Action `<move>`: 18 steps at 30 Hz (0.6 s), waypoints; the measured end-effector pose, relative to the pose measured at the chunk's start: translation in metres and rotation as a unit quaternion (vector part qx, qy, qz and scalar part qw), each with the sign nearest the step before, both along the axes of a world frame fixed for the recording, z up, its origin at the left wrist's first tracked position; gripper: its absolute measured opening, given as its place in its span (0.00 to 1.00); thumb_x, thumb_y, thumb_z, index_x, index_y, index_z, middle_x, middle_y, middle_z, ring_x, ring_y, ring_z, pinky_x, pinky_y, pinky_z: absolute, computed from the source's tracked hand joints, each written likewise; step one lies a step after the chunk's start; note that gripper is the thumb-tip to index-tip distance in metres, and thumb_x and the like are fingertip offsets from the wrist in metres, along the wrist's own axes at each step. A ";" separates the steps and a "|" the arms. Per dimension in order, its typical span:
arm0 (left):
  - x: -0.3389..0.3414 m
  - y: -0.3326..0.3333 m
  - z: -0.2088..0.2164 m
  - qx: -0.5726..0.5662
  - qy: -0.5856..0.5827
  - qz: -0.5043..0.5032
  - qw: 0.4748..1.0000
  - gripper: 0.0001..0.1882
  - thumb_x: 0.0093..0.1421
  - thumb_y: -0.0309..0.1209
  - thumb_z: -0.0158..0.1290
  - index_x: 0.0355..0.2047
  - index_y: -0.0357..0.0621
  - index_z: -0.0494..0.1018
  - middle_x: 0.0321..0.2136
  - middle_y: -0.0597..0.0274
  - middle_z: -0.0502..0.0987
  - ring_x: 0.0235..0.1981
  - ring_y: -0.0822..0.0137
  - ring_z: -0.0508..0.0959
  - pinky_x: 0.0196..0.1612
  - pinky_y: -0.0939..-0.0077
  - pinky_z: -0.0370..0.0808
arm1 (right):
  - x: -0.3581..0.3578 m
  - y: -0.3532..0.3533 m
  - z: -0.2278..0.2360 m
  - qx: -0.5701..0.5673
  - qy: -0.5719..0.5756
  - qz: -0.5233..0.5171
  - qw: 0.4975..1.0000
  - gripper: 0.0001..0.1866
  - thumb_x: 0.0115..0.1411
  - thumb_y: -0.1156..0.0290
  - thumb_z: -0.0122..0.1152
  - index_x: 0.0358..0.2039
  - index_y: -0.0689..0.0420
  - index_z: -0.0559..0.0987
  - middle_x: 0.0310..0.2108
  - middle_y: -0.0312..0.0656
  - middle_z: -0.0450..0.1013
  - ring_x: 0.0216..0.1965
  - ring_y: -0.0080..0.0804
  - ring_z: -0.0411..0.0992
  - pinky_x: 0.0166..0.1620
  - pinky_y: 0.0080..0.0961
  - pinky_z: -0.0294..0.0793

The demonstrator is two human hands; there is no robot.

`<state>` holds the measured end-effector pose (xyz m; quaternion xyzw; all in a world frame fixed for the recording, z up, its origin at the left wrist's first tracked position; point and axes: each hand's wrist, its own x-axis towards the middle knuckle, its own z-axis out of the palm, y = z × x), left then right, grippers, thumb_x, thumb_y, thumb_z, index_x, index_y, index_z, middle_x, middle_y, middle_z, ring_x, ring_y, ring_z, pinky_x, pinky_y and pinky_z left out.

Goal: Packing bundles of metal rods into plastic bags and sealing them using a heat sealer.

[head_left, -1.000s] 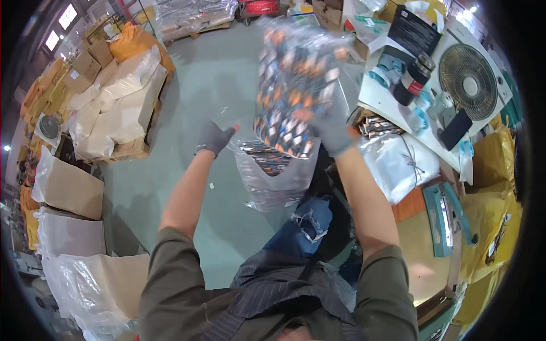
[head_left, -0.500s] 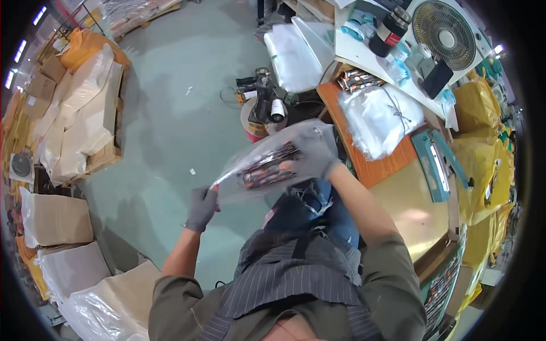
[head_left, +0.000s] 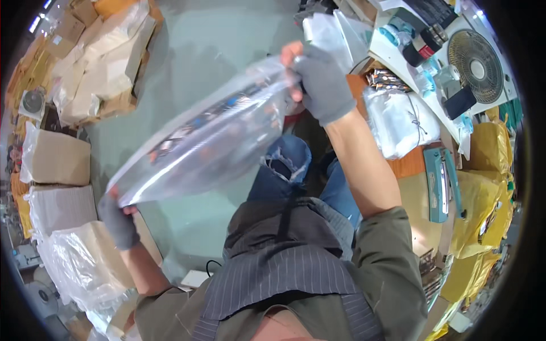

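A clear plastic bag (head_left: 210, 133) is stretched between my hands, with dark, orange-flecked small packets inside, blurred by motion. My left hand (head_left: 119, 221), in a grey fingerless glove, pinches the bag's lower left corner. Up at the other end, my right hand (head_left: 321, 79), gloved the same way, is closed around the bag's upper right edge. The bag hangs tilted in front of my knees, over the floor.
To the right stand a teal bag sealer (head_left: 438, 184), a stack of clear bags (head_left: 398, 119), a fan (head_left: 478, 67), a dark bottle (head_left: 425, 44) and a phone (head_left: 459, 102). Yellow sacks (head_left: 480, 199) lie beyond. Cartons (head_left: 57, 156) line the left.
My hands have moved apart, the left one down and left, the right one upward. The bag is pulled out long between them, and my view has shifted left.
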<state>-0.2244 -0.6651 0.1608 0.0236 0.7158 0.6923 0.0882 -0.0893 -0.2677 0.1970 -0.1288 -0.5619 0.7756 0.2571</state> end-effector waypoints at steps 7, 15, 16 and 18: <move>0.019 -0.042 -0.149 -0.187 -0.079 -0.014 0.979 0.15 0.60 0.38 0.47 0.30 0.35 0.71 0.16 0.61 0.71 0.16 0.73 0.71 0.20 0.78 0.67 | -0.082 -0.014 -0.168 -0.061 -0.292 0.091 0.950 0.07 0.55 0.78 0.45 0.28 0.56 0.74 0.17 0.38 0.68 0.14 0.22 0.62 0.18 0.18 0.63; 0.043 0.113 -0.070 -0.483 0.416 -0.105 0.763 0.38 0.46 0.50 0.61 0.48 0.31 0.67 0.42 0.40 0.71 0.41 0.51 0.74 0.44 0.63 0.71 | -0.105 -0.057 -0.170 -0.380 -0.250 -0.067 0.888 0.07 0.56 0.80 0.41 0.25 0.55 0.68 0.14 0.39 0.62 0.16 0.27 0.63 0.21 0.19 0.67; 0.040 0.152 -0.081 -0.514 0.535 -0.150 0.654 0.40 0.44 0.51 0.62 0.49 0.33 0.67 0.41 0.40 0.71 0.40 0.51 0.74 0.44 0.63 0.70 | -0.103 -0.058 -0.170 -0.373 -0.260 -0.071 0.888 0.07 0.56 0.80 0.41 0.25 0.55 0.68 0.14 0.40 0.63 0.16 0.28 0.64 0.21 0.19 0.67; 0.020 0.201 -0.139 -0.448 0.464 -0.100 0.757 0.38 0.43 0.51 0.61 0.49 0.37 0.67 0.36 0.44 0.73 0.36 0.50 0.75 0.38 0.60 0.72 | -0.096 -0.052 -0.173 -0.339 -0.282 -0.049 0.896 0.06 0.56 0.80 0.43 0.26 0.55 0.68 0.16 0.41 0.65 0.16 0.27 0.65 0.22 0.18 0.68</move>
